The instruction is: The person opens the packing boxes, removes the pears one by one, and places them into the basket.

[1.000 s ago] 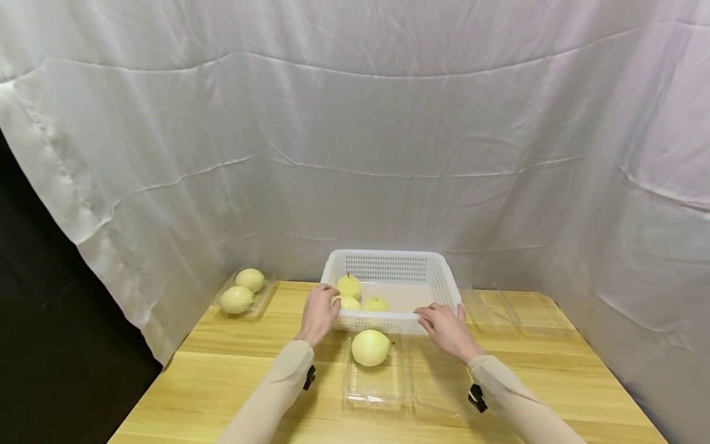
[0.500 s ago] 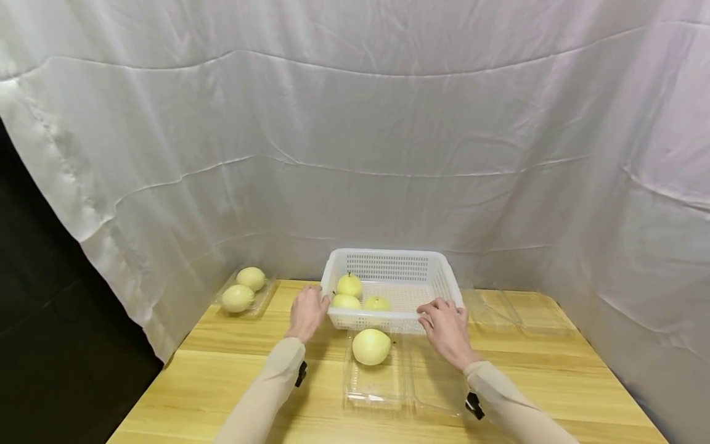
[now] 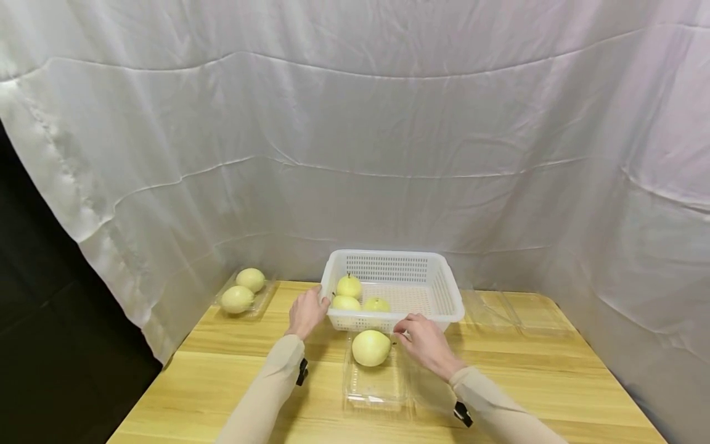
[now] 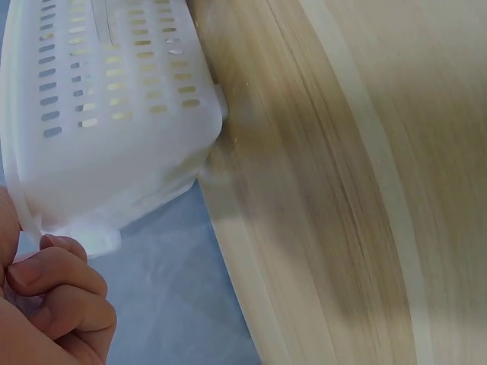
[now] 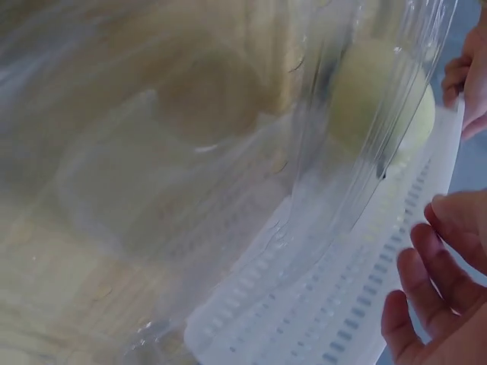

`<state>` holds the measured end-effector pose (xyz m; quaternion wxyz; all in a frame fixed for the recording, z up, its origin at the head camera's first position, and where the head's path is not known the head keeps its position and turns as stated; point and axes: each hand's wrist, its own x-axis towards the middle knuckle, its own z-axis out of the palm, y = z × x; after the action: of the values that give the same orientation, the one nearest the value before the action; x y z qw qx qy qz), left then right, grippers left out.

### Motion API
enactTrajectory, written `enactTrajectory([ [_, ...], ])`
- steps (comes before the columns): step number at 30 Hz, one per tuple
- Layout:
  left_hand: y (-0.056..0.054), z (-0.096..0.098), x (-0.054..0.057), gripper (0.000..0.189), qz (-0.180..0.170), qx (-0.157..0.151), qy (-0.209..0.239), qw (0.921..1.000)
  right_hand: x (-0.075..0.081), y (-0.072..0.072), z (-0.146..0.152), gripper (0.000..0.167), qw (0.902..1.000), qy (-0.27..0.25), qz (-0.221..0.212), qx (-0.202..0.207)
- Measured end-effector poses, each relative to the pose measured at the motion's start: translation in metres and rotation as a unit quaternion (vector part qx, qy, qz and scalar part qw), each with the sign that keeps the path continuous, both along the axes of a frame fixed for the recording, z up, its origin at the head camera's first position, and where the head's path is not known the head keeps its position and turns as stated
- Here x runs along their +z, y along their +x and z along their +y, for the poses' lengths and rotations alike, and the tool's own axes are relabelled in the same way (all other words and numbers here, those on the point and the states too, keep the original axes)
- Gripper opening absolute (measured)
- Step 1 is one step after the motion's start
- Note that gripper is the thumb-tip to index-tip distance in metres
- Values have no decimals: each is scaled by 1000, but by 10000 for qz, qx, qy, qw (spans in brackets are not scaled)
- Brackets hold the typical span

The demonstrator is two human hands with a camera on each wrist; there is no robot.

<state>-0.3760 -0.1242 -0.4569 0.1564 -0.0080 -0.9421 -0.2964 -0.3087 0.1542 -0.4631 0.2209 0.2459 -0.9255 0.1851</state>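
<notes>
A white slotted plastic basket [image 3: 388, 253] stands mid-table in the head view with several pale yellow pears [image 3: 349, 286] grouped at its left. My left hand [image 3: 307, 311] pinches the rim at the basket's left; the left wrist view shows its curled fingers [image 4: 65, 293] at that edge. In front of the basket lies an open clear plastic clamshell [image 3: 377, 390], one pear [image 3: 371, 348] in its left half. My right hand [image 3: 426, 342] hovers over the clamshell's right half, close to that pear's stem and the basket's front. Its fingers [image 5: 435, 285] are loosely bent, holding nothing.
At the table's back left, a clear container [image 3: 265, 297] holds two pears [image 3: 237, 299]. Another open clear clamshell [image 3: 532, 308] lies right of the basket. A pale curtain [image 3: 399, 135] hangs behind and beside the wooden table [image 3: 554, 376].
My left hand has shifted left from the basket's front rim to its left corner. My right hand has left the front rim and come left and nearer, towards the pear in the clamshell.
</notes>
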Motion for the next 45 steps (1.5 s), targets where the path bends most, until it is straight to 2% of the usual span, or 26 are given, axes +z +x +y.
enactTrajectory([
  [5, -2, 0, -1, 47, -19, 6, 48, 10000, 1, 1, -9, 15, 9985, 162, -266, 444],
  [14, -1, 1, -1, 47, -95, 106, 9, 9999, -2, 3, -30, 58, 9852, 1034, -798, 1107],
  [17, 0, 2, -1, 47, -119, 143, -22, 9998, -5, 1, -34, 64, 9801, 1239, -892, 1266],
  [23, 0, 4, 0, 46, -115, 145, 33, 9998, -8, -5, -37, 68, 9753, 1203, -1101, 1493],
  [33, 1, 1, -2, 48, -127, 272, 36, 9995, -12, -7, -41, 78, 9660, 1678, -1232, 1534],
  [45, 1, 2, -2, 48, -108, 279, 68, 9995, -11, -7, -39, 77, 9730, 1228, -1507, 1247],
])
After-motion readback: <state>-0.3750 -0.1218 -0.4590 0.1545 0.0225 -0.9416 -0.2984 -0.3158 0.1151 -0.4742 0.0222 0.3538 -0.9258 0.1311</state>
